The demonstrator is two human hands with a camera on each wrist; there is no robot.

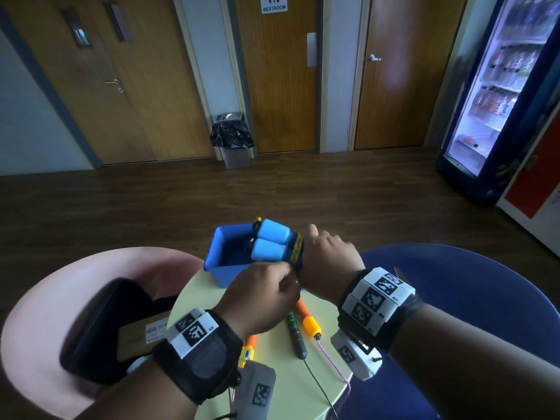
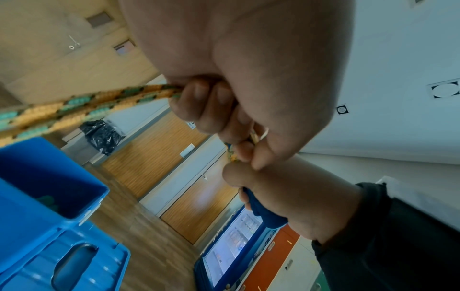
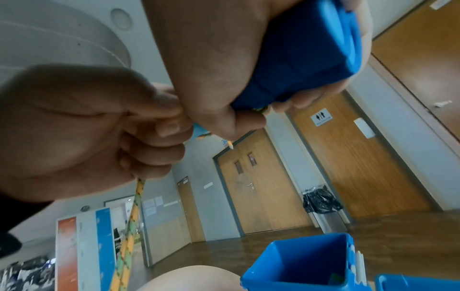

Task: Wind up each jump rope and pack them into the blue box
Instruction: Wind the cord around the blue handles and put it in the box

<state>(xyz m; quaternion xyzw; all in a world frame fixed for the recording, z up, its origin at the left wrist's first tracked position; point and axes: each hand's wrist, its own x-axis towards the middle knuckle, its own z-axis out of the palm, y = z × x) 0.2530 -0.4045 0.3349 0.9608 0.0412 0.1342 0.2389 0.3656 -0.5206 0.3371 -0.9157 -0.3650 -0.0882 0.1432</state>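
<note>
Nearest to me on the surface (image 1: 212, 286), between my two wrists, lie the ropes not yet wound: a black-green handle (image 1: 296, 334), an orange handle (image 1: 307, 318) w/ a thin purple cord (image 1: 333, 363) that runs off the edge, and another orange-yellow handle (image 1: 248, 353) half hidden under my left wrist. I judge they wait here because I do one rope at a time.

Above them my left hand (image 1: 263, 298) is closed, fingers curled tight around the braided rope (image 2: 82, 104), yellow w/ green and black marks. In the left wrist view two strands go out from my fist side by side, so I think I pull the last turn tight and keep tension so the coil does not open.

My right hand (image 1: 328, 256) is just beside the left, they touch at the fingertips. It is clamped on the two light blue handles (image 1: 269, 242), held together as one bundle. The wound turns of rope sit around them at the end near my palm. I hold both handles parallel bc this gives a firm core for the winding.

The bundle hovers directly over the blue box (image 1: 218, 265), which stands at the far edge of the surface, open. Something small and green lies at its bottom, what it is I cannot tell. So the box is right below my hands, and I judge only the end needs securing before I drop the bundle in.

Farther: a bin w/ black bag (image 1: 232, 137) by the restroom door (image 1: 274, 71).
</note>
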